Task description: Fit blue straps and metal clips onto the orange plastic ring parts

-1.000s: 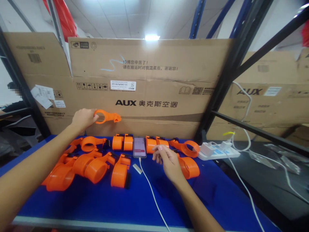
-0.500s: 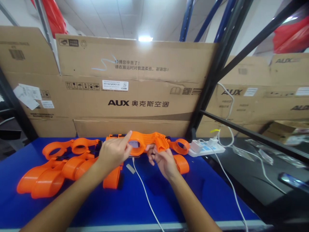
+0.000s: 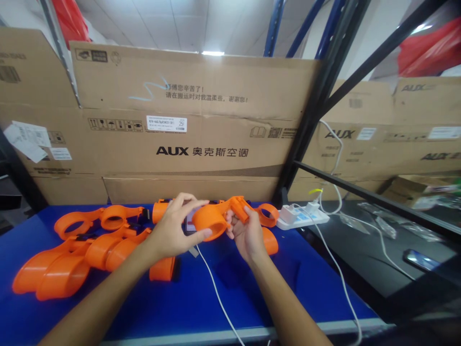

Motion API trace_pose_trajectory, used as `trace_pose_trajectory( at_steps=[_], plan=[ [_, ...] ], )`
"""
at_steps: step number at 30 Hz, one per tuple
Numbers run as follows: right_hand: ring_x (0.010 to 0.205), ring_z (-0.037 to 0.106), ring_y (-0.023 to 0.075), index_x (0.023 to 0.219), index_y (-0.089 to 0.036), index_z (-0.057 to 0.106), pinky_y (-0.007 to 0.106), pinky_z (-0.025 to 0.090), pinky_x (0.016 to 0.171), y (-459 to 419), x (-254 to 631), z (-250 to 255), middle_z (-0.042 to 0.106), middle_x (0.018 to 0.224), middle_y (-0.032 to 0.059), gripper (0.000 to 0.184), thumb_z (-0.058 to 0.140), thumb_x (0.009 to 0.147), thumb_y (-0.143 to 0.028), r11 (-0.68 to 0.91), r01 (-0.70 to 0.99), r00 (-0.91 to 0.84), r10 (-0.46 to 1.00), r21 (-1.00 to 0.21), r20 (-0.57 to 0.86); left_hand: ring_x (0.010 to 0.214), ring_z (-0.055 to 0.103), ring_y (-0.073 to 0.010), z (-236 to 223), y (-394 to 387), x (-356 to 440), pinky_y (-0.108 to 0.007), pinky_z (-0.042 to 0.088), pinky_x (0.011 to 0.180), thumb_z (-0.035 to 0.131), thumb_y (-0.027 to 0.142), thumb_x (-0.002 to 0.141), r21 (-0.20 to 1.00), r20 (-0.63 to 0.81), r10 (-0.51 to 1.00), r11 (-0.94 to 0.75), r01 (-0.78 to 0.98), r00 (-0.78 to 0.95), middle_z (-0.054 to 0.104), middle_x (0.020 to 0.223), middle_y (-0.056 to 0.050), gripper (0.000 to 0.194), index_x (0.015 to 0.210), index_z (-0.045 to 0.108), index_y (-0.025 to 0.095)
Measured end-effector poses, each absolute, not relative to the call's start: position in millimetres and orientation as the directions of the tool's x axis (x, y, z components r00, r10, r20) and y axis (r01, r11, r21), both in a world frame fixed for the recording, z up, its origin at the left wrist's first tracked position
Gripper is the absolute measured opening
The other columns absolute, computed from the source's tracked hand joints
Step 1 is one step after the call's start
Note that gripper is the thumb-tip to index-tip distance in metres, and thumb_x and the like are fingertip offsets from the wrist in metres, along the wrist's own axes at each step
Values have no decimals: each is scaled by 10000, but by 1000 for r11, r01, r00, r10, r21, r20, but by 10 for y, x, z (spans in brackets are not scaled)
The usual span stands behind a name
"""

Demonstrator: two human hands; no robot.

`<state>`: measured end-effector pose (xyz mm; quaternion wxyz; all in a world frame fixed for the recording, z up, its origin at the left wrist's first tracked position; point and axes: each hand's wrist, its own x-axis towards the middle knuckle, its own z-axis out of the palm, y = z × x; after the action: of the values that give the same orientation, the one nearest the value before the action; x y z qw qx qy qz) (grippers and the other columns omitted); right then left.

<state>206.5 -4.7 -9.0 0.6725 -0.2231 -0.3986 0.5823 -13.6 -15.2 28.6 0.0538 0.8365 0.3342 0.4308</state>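
An orange plastic ring bracket [image 3: 209,219] is held up over the blue table, its round ring to the left and a blocky end to the right. My right hand [image 3: 248,235] grips the blocky end between thumb and fingers. Around the ring's left side, my left hand [image 3: 176,226] has its thumb at the bottom and its fingers along the top. Behind the left fingers a phone-like device [image 3: 189,225] with a lit screen is mostly covered; a white cable [image 3: 216,283] runs from near it toward the front edge.
Several similar orange ring parts [image 3: 65,274] lie on the blue table [image 3: 201,307] at the left, with others behind my right hand. A white power strip [image 3: 302,216] sits at the right table edge by a black rack post. Cardboard [image 3: 201,168] stands along the back.
My left hand has gone from a pointing finger beside the ring to thumb and fingers around it. The bracket has turned, its ring now tipped downward. The view has shifted slightly.
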Motion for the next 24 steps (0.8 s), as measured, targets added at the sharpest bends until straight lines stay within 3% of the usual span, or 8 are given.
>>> trace_pose_trajectory(
  at_steps=[3, 5, 8, 12, 15, 19, 24],
  plan=[
    [465, 477, 121, 818, -215, 580, 203, 351, 345, -58, 2044, -92, 583, 639, 3, 296, 497, 944, -470, 189, -603, -8, 970, -775, 243, 1263, 575, -322, 311, -210, -89, -497, 465, 1049, 726, 442, 838, 736, 442, 750, -616, 279, 491, 533, 1473, -129, 778, 1537, 399, 339],
    [447, 464, 114, 838, -212, 597, 195, 342, 342, -78, 2016, -80, 581, 624, -3, 308, 504, 940, -487, 158, -594, -46, 972, -789, 229, 1349, 514, -343, 278, -251, -51, -524, 415, 1108, 725, 447, 847, 872, 310, 806, -453, 188, 503, 513, 1509, -123, 743, 1521, 431, 343],
    [404, 421, 100, 950, -210, 632, 186, 308, 327, -109, 1986, -60, 588, 616, -16, 309, 516, 927, -495, 87, -602, -129, 970, -794, 205, 1429, 429, -346, 194, -343, 52, -524, 322, 1182, 741, 453, 839, 975, 181, 863, -220, 30, 471, 533, 1505, -97, 627, 1425, 564, 318],
    [391, 410, 106, 1070, -208, 637, 183, 280, 324, -110, 1984, -66, 573, 571, -25, 342, 511, 933, -495, 40, -621, -157, 972, -783, 174, 1412, 457, -326, 31, -501, 301, -489, 314, 1189, 653, 518, 893, 949, 100, 880, 55, -310, 465, 600, 1442, -97, 504, 1322, 651, 253],
    [439, 475, 132, 1114, -206, 622, 203, 340, 361, -77, 1987, -80, 607, 599, -6, 401, 518, 936, -550, 39, -619, -159, 972, -784, 174, 1355, 518, -313, -131, -553, 446, -450, 331, 1173, 720, 438, 853, 919, 118, 941, 17, -394, 318, 646, 1384, -89, 448, 1252, 678, 239],
    [582, 588, 185, 1222, -238, 559, 262, 451, 451, -24, 1997, -83, 701, 801, 49, 539, 449, 935, -681, 83, -620, -126, 971, -780, 203, 1308, 557, -297, -338, -471, 393, -406, 405, 1112, 720, 403, 843, 898, 100, 994, -68, -434, 52, 670, 1338, -80, 423, 1227, 674, 234],
    [643, 605, 197, 1202, -237, 565, 297, 492, 539, 24, 2066, -107, 708, 848, 63, 551, 427, 932, -697, 187, -555, -21, 971, -810, 239, 1291, 577, -261, -514, -303, 122, -354, 467, 1057, 752, 377, 829, 900, 116, 985, -158, -407, -126, 673, 1320, -66, 469, 1272, 644, 267]
  ],
)
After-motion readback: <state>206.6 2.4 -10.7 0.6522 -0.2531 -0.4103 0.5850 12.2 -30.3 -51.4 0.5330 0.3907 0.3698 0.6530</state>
